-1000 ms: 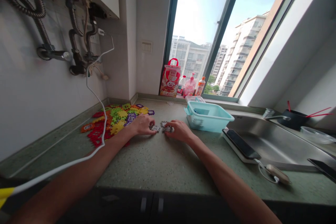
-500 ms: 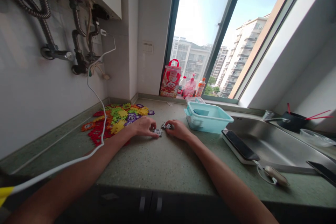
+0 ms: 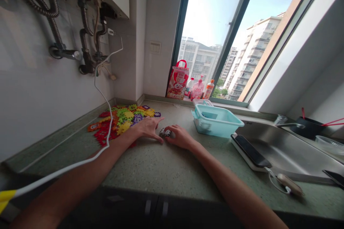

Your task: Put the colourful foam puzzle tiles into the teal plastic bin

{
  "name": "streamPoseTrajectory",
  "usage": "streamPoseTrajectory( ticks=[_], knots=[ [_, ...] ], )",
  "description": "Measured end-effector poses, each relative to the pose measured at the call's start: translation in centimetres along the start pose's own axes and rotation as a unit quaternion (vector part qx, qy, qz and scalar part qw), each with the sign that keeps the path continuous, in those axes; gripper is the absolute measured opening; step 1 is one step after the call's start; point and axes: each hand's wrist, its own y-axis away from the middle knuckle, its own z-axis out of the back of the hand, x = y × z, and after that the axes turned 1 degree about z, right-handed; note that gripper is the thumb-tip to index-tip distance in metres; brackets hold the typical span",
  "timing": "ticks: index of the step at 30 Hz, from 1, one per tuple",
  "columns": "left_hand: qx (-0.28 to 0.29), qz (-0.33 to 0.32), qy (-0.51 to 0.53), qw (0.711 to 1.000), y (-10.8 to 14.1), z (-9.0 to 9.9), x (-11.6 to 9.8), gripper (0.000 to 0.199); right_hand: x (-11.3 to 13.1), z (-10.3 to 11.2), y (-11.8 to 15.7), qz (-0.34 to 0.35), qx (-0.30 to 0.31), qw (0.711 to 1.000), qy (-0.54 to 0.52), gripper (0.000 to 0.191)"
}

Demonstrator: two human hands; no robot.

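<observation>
My left hand (image 3: 149, 127) is open on the counter, its thumb and index finger spread wide apart with nothing between them. Just right of it, my right hand (image 3: 177, 136) has its fingers closed on small grey-and-white pieces (image 3: 162, 132), which lie close together at its fingertips. How these pieces join is too small to tell. Behind and left of my left hand spreads a pile of flat toy pieces (image 3: 125, 116) in red, orange, yellow, green and purple.
A light-blue basin (image 3: 215, 128) stands right of my hands, beside the steel sink (image 3: 282, 150). A phone (image 3: 252, 151) lies on a white object at the sink's edge. A white cable (image 3: 77, 164) crosses over my left forearm. Bottles (image 3: 197, 89) line the windowsill.
My left hand has let go of its grey-and-white piece and spread its fingers. The pieces are now together by my right hand. The view has shifted slightly.
</observation>
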Motion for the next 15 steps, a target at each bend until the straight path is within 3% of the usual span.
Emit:
streamPoseTrajectory(
  ticks=[2,4,8,10,12,15],
  knots=[
    [0.006,-0.006,-0.005,1.000,0.1,0.2,0.0,0.130,0.0,-0.2,0.0,-0.005,0.017,1.000,0.000,0.034],
    [0.001,-0.014,-0.002,1.000,0.1,0.2,0.1,0.124,0.1,0.0,0.0,-0.006,0.022,1.000,0.011,0.035],
    [-0.051,0.007,0.012,0.999,-0.1,0.1,0.7,0.082,0.0,2.2,0.2,0.044,0.001,0.996,0.081,0.037],
    [-0.083,0.035,-0.010,0.996,-0.2,0.2,1.1,0.069,-0.5,4.2,0.5,0.055,-0.065,0.989,0.124,0.035],
    [-0.110,0.066,-0.050,0.990,-0.3,0.2,1.4,0.062,-1.4,6.7,1.3,0.029,-0.173,0.969,0.171,0.032],
    [-0.124,0.095,-0.107,0.982,-0.3,0.0,1.7,0.056,-3.3,10.4,3.0,-0.070,-0.351,0.900,0.248,0.032]
  ],
)
